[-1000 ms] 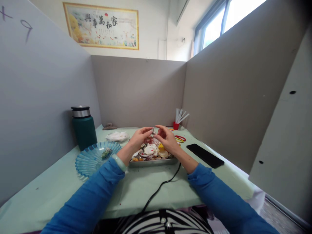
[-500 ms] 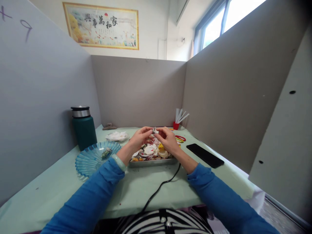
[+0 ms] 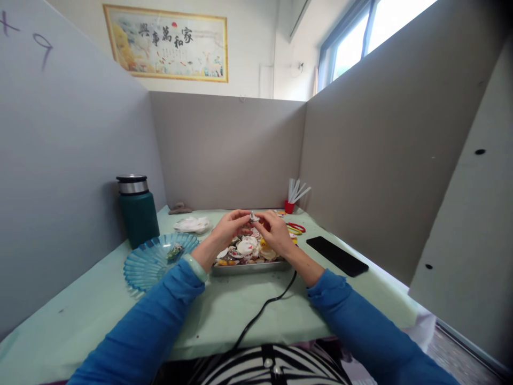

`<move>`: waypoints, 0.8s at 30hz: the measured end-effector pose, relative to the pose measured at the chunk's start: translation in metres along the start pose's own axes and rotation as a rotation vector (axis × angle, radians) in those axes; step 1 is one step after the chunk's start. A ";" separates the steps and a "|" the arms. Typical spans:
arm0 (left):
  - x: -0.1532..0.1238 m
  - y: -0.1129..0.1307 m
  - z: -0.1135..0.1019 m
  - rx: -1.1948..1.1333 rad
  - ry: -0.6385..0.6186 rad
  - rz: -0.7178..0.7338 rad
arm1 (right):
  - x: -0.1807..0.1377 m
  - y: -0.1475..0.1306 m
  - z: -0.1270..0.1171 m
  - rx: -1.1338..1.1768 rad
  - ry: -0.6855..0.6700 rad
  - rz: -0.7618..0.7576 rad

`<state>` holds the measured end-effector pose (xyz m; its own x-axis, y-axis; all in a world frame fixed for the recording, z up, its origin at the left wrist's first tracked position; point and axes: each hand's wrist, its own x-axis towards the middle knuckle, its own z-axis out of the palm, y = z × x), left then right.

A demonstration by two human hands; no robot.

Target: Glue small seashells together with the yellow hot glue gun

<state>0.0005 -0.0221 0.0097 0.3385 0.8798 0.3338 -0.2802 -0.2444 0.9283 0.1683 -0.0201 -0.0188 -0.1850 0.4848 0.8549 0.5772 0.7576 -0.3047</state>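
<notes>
Right, both hands meet on one small silvery-white piece [image 3: 254, 217]: left hand [image 3: 230, 229] and right hand [image 3: 276, 232] each appear to pinch it between thumb and fingers, from opposite sides. Too small to tell what it is exactly; could be shell or something shiny. It's held up over the far part of the metal tray [image 3: 248, 270], above the heap of shells [image 3: 246, 247].

Handling, my read: very light, probably stiff, thin edges could chip, smooth faces may slip. Pinch by the rim with fingertips, light pressure, no bending. If dropped, it'd likely get lost in the heap just below the grip.

Edges: tray rim is on the near side of the grip and low, so easy to clear. Grey back panel [image 3: 228, 149] stands beyond the fingers and limits reach that way. Left of the grip: blue dish [image 3: 138, 262] with a small greenish item [image 3: 175, 252] on it, green bottle [image 3: 138, 216] past that; mind the left forearm near the dish. Right of the grip: black phone [image 3: 337, 255], well apart. Most room is toward the body, over the tablecloth [image 3: 224, 307], only the black cable [image 3: 266, 305] crossing it.
</notes>
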 end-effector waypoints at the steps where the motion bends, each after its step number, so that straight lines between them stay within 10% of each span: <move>1: 0.000 0.000 0.000 -0.006 -0.001 -0.001 | 0.000 0.000 0.000 0.001 -0.001 0.001; 24: 0.000 -0.001 -0.001 -0.042 0.006 -0.018 | 0.002 0.003 0.001 0.193 -0.036 0.079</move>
<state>0.0001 -0.0213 0.0088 0.3382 0.8864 0.3161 -0.3117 -0.2115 0.9264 0.1683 -0.0161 -0.0182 -0.1756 0.5585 0.8107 0.4290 0.7846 -0.4476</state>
